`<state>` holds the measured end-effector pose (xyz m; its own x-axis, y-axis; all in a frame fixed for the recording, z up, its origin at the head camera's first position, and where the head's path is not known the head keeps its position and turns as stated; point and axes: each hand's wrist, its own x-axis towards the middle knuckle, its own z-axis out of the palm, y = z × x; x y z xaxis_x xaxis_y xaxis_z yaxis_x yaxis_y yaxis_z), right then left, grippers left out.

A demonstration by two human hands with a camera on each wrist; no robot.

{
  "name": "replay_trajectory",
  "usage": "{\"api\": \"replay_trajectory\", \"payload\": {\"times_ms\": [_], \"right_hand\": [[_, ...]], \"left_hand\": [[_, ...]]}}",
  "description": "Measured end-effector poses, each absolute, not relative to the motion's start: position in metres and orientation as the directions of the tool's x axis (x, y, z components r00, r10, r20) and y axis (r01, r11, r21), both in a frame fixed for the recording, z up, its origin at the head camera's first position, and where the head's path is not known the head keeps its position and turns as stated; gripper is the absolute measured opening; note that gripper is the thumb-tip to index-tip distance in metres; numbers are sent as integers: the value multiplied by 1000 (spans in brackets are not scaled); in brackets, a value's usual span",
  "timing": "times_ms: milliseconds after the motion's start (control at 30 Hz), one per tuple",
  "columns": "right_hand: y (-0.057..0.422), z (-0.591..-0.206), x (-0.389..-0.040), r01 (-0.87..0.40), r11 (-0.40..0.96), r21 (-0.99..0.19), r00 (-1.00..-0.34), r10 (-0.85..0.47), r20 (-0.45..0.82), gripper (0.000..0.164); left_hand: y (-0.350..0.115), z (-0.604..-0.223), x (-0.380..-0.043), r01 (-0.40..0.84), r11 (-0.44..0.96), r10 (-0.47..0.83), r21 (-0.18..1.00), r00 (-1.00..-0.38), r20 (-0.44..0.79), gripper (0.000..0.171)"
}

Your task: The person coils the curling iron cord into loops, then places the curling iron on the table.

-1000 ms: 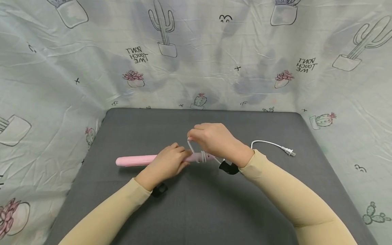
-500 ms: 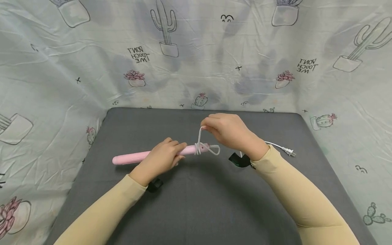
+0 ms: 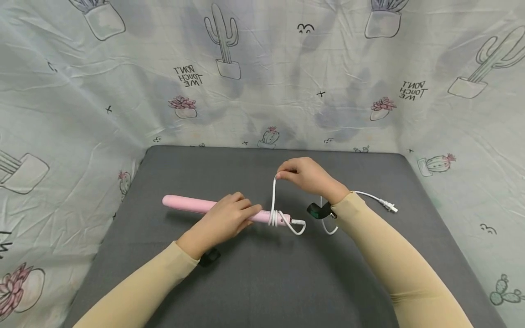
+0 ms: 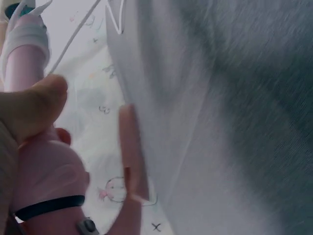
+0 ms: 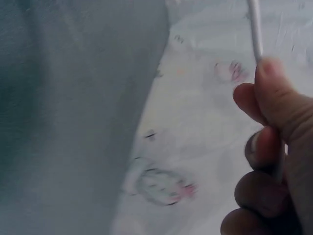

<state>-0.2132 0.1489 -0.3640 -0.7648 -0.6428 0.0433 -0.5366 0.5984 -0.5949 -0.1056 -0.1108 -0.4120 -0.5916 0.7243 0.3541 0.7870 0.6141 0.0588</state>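
A pink hair straightener (image 3: 188, 204) is held over the table by my left hand (image 3: 227, 216), which grips it around the middle. Its white cord (image 3: 273, 196) wraps in turns around the handle end, with a small loop hanging by the cord outlet. Above and right of the handle, my right hand (image 3: 309, 175) pinches the cord, pulling a length of it up taut. In the left wrist view, the thumb (image 4: 44, 100) lies across the pink body. The right wrist view has the cord (image 5: 255, 29) running out between thumb and index finger, the other fingers curled.
The rest of the cord trails behind the right wrist to a two-prong plug (image 3: 388, 206) on the grey table (image 3: 250, 282). Cactus-print fabric (image 3: 262, 91) stands around the table's back and sides. Black wrist cameras (image 3: 319, 211) sit under both wrists.
My right hand has moved right, drawing the cord out from close above the handle. The straightener has tilted, and its handle end now points nearer to me. The small loop at the outlet has become visible.
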Motion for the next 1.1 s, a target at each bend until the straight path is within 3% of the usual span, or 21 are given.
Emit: {"api": "replay_trajectory", "payload": {"times_ms": [367, 633, 800, 967, 1100], "right_hand": [[153, -404, -223, -426, 569, -703, -801, -599, 0, 25], [150, -421, -212, -442, 552, -707, -782, -623, 3, 14], [148, -430, -205, -406, 609, -681, -815, -579, -32, 18], [147, -433, -202, -415, 630, -656, -813, -580, -43, 30], [148, -432, -199, -450, 622, -641, -803, -596, -14, 29]], "left_hand": [[-116, -407, -105, 751, 645, 675, 138, -645, 357, 42], [-116, -399, -108, 614, 728, 499, 305, -780, 378, 39], [-119, -399, -115, 603, 734, 421, 313, -765, 488, 26], [-124, -398, -119, 609, 744, 420, 275, -746, 516, 29], [-126, -398, -120, 599, 746, 417, 292, -761, 496, 32]]}}
